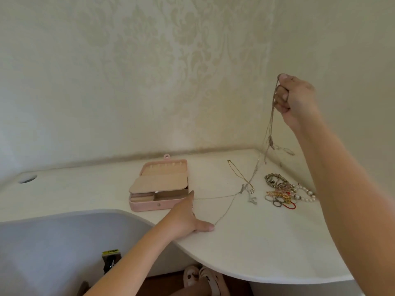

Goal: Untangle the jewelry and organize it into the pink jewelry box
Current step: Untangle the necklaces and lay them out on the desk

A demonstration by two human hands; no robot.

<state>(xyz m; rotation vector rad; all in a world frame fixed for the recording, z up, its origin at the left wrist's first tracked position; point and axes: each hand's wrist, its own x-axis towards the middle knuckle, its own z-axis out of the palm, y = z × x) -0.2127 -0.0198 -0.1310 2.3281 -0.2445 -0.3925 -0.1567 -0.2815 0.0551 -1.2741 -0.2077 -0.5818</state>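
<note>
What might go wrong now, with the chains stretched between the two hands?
1. The right hand lifts the tangled chains high while the left hand holds a strand down on the table; more pull may tighten the knot or snap a thin chain.
2. The taut strand runs by the gold necklace and a pendant; it may drag them toward the table edge.
</note>
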